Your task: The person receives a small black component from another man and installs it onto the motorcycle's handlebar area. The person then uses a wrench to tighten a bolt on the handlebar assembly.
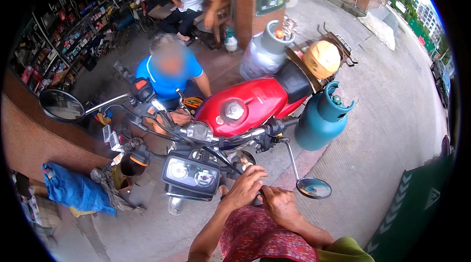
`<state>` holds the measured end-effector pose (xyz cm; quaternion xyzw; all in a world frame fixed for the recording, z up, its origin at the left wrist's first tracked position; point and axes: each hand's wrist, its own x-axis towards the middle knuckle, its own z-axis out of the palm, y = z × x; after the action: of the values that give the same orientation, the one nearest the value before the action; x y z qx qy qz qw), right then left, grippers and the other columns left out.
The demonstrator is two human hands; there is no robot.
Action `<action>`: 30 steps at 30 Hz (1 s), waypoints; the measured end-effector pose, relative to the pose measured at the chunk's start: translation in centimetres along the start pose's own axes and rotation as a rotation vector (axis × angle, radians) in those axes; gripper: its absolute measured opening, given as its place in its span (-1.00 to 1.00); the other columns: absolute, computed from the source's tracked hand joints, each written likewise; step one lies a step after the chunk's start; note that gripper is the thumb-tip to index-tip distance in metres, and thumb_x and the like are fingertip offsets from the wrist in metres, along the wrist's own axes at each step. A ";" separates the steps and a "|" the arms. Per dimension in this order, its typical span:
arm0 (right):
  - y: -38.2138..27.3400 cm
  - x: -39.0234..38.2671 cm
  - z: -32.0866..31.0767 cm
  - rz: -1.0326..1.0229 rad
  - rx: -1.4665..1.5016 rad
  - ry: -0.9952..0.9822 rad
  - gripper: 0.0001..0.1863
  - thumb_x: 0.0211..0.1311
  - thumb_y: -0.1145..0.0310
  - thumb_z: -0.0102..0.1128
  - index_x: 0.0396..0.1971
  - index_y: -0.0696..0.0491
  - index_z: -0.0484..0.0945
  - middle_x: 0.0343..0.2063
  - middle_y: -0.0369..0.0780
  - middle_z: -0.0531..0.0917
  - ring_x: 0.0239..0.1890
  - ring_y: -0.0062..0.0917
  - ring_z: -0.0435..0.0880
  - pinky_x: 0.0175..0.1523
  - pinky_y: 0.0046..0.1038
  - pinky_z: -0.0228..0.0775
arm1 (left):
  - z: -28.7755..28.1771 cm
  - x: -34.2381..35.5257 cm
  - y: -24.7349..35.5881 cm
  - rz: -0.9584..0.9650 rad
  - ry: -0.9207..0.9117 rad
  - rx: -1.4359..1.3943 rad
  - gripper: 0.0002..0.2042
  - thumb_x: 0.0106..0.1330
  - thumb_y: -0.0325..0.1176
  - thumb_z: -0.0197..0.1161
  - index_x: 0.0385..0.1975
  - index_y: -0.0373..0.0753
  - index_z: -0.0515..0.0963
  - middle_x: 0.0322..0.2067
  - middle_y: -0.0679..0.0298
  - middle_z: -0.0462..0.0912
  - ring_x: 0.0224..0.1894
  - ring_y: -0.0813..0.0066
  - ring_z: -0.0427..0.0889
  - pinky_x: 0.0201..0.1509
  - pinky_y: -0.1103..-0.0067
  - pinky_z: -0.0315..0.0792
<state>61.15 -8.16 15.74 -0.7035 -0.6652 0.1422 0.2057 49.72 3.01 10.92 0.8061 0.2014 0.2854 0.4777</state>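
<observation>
Motorcycle [245, 105]: red tank, parked on the pavement, front end turned toward the camera; wheel not in view.
Left hand [244, 188]: fingers curled and pressed against a small dark part just right of the instrument cluster [192, 173], close under the handlebar [216, 139].
Right hand [279, 203]: closed around something dark just beside the left hand; object mostly hidden, possibly a tool or a bracket.
Work zone: front right of the motorcycle, between instrument cluster and right mirror [314, 188], whose stem hangs downward.
Left mirror [61, 105]: upright on its stem, in place.
Progress: judged mid-step; both hands engaged on the fitting, nothing visibly laid aside beside them, right mirror not yet standing upright.
Second person [169, 70]: blue shirt, crouched at the far side of the motorcycle, hands low by the frame.
Surroundings: teal gas cylinder [321, 117] and grey gas cylinder [265, 51] beside the seat, yellow helmet [321, 58] on the rear rack, blue cloth [73, 188] on the ground.
</observation>
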 end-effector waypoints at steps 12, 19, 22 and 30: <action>1.4 2.4 3.2 -0.019 0.097 0.209 -0.96 -0.21 0.50 0.15 -0.65 0.12 0.50 -0.64 -0.07 0.57 -0.62 -0.24 0.58 -0.52 -0.25 0.38 | -0.3 0.6 0.2 -0.077 -0.122 0.003 -0.56 0.38 -0.08 -0.19 0.01 -0.29 0.40 -0.11 0.09 0.50 -0.01 0.20 0.42 0.14 0.43 0.12; 1.2 3.3 4.6 -0.004 0.071 0.118 -0.88 -0.15 0.44 0.20 -0.55 0.11 0.49 -0.69 -0.12 0.57 -0.61 -0.26 0.60 -0.52 -0.25 0.41 | -0.7 1.0 0.6 -0.116 -0.062 -0.061 -0.49 0.37 0.00 -0.23 0.05 -0.32 0.37 -0.07 0.03 0.47 -0.06 0.18 0.47 0.11 0.41 0.19; 1.8 4.0 5.1 -0.028 0.137 0.128 -0.90 -0.10 0.44 0.17 -0.54 0.13 0.51 -0.69 -0.10 0.57 -0.61 -0.24 0.60 -0.52 -0.24 0.41 | -0.7 1.1 0.0 -0.139 -0.058 -0.094 -0.48 0.37 0.00 -0.23 0.04 -0.35 0.36 -0.05 -0.01 0.46 -0.03 0.13 0.46 0.09 0.39 0.26; 1.6 0.0 -0.3 0.182 0.178 -0.038 -0.77 0.08 0.36 0.15 -0.30 0.17 0.44 -0.48 -0.04 0.60 -0.46 -0.14 0.62 -0.39 -0.21 0.43 | -0.8 0.6 -0.1 -0.186 -0.097 0.003 -0.43 0.38 0.08 -0.24 0.07 -0.32 0.36 -0.04 0.02 0.50 -0.07 0.18 0.51 0.08 0.39 0.30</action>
<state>62.70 -8.20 15.25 -0.7370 -0.5873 0.2320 0.2411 49.68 3.96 11.30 0.7973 0.2527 0.2001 0.5103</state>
